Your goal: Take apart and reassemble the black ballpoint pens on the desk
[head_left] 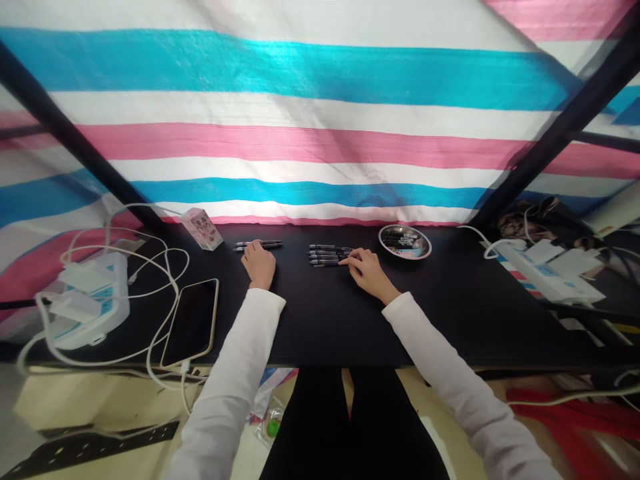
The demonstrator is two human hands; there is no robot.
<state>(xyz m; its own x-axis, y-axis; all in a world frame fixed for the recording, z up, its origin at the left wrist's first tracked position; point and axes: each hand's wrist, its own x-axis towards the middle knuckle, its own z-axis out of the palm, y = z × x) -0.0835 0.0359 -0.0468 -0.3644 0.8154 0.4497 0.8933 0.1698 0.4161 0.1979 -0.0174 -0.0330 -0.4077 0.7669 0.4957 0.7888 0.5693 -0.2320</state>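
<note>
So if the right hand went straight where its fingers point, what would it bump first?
Probably the pile of pens in the middle: the right hand is right by their ends, though I can't tell if it's touching them.

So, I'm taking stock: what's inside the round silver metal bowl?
Slim black pieces resembling pens lie in the bowl beside an unclear pale patch; anything beneath them is covered.

Head cam, worn by the person, looks fwd & down, wide view: lap [353, 443] at btm edge, closest; blk desk [320, 320] across mid, near, seen from above; striped sheet [300, 143] beyond, filling top.
</note>
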